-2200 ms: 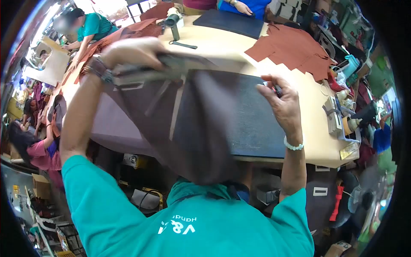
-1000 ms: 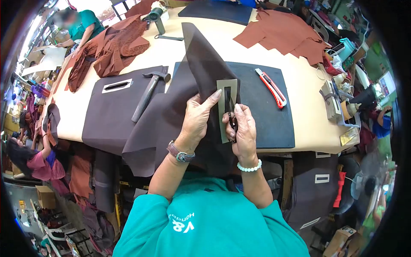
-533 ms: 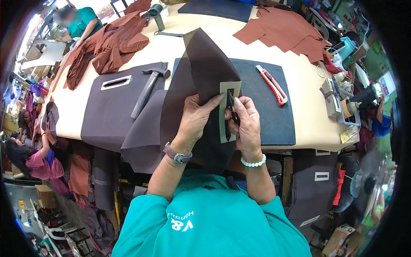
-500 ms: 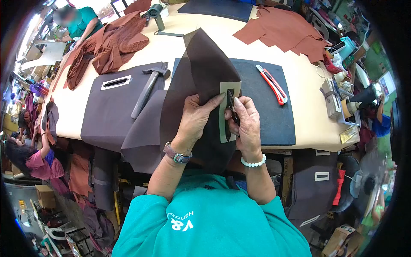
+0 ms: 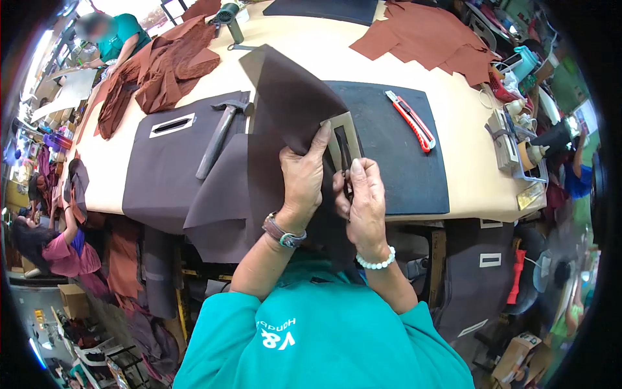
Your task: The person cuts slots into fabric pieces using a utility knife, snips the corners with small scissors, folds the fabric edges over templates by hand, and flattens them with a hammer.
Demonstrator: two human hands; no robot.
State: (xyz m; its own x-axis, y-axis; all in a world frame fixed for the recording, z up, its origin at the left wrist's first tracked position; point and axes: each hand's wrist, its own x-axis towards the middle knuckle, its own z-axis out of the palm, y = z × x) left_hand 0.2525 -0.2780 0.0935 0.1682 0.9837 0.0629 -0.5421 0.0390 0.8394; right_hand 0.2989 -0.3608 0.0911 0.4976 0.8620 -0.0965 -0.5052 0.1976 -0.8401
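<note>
My left hand (image 5: 303, 175) grips a dark brown sheet (image 5: 291, 91), its thumb on the upper left edge of a pale rectangular frame (image 5: 352, 133) with a long slot. In my right hand (image 5: 364, 201) are small dark scissors (image 5: 345, 157), their blades along the slot and their handles partly hidden by my fingers. Left of the hands, a hammer (image 5: 217, 139) lies on another dark sheet (image 5: 155, 165) that has a slotted pale frame (image 5: 172, 125). A red and white box cutter (image 5: 411, 121) rests on the dark cutting mat (image 5: 402, 175) to the right.
Crumpled brown material (image 5: 172, 65) lies at the table's back left, near a small handheld fan (image 5: 230, 23). Rust-brown pieces (image 5: 427, 39) spread over the back right. A caddy with spools (image 5: 518, 149) stands at the right edge. A co-worker in green (image 5: 120, 39) leans over the far left.
Since half a second ago, the frame and the sheet's raised corner have tilted left. My right hand and the scissors have shifted slightly left and down, and my left thumb has moved up the frame's edge.
</note>
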